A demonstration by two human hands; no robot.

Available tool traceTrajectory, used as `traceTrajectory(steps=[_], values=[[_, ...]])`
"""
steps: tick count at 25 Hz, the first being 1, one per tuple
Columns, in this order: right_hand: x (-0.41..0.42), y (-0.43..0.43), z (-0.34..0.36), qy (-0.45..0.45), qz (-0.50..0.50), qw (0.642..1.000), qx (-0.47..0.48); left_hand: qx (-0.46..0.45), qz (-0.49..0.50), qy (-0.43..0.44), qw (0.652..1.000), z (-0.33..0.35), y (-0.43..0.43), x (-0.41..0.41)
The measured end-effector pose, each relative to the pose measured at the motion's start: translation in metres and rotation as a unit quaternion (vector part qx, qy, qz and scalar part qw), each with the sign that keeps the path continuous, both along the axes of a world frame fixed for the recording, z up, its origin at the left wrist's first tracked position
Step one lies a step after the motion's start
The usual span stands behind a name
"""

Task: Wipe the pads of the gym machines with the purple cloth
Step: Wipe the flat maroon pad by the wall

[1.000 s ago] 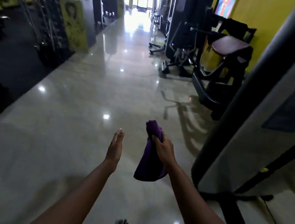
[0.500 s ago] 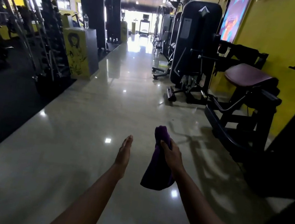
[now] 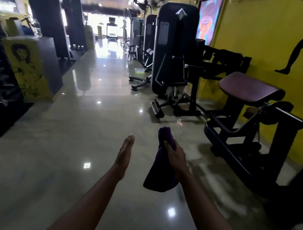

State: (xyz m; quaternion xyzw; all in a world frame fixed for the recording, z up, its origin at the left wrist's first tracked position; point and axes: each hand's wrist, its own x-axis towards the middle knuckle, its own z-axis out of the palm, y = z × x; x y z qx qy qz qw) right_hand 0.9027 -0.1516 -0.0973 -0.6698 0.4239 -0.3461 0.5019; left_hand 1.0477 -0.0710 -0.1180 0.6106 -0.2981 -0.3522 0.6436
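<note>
Transit step: our right hand [image 3: 175, 155] grips the purple cloth [image 3: 159, 170]; our left hand [image 3: 125, 152] is flat, empty. Next, we judge, reach the maroon pad [image 3: 250, 88].

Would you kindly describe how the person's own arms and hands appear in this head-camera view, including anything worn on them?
Both forearms are bare from the bottom edge of the frame up to the hands: no sleeves, gloves, watch or bracelets show. The left hand and the right hand carry no visible rings, though the picture is dim and slightly blurred, so fine marks cannot be ruled out.
</note>
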Motion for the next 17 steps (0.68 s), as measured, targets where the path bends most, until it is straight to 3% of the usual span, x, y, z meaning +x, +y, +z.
traceTrajectory(steps=[17], values=[[0.271,-0.436,0.013,-0.037,-0.216,0.976,0.01,-0.036,-0.167,0.005,0.985,0.024,-0.496,0.287]])
